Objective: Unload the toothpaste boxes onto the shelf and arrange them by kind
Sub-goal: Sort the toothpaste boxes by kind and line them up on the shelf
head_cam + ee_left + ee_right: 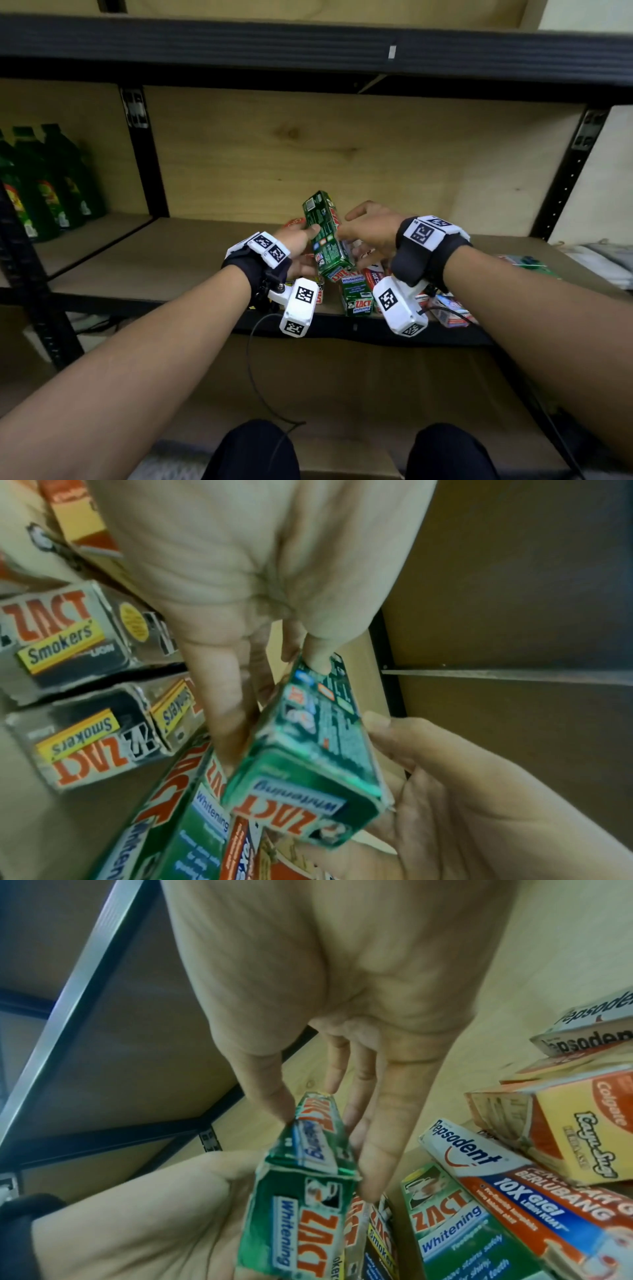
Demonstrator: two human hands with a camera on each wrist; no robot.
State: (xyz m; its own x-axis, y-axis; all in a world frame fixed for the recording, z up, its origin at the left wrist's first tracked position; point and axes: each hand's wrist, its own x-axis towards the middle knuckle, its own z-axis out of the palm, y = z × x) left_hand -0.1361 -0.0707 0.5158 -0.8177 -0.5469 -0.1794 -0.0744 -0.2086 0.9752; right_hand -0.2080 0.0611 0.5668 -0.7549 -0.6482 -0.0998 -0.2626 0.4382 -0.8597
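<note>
A green Zact Whitening box (327, 233) stands tilted on end above a loose pile of toothpaste boxes (363, 287) on the wooden shelf (171, 260). My left hand (308, 236) grips it from the left, thumb on the printed face and fingers behind. My right hand (346, 226) pinches it from the right. In the left wrist view the thumb presses the green box (318, 750) near its upper end. In the right wrist view thumb and fingers lie on either side of the box (301, 1191). The pile holds Zact Smokers boxes (68, 642), another Zact Whitening box (452, 1226), Pepsodent (514, 1183) and Colgate (575, 1129).
Green bottles (44, 192) stand in the compartment to the left, beyond a black upright post (144, 154). A black shelf beam (308, 51) runs overhead. Bare shelf board lies left of the pile and behind it. More packets (524, 263) lie at the right end.
</note>
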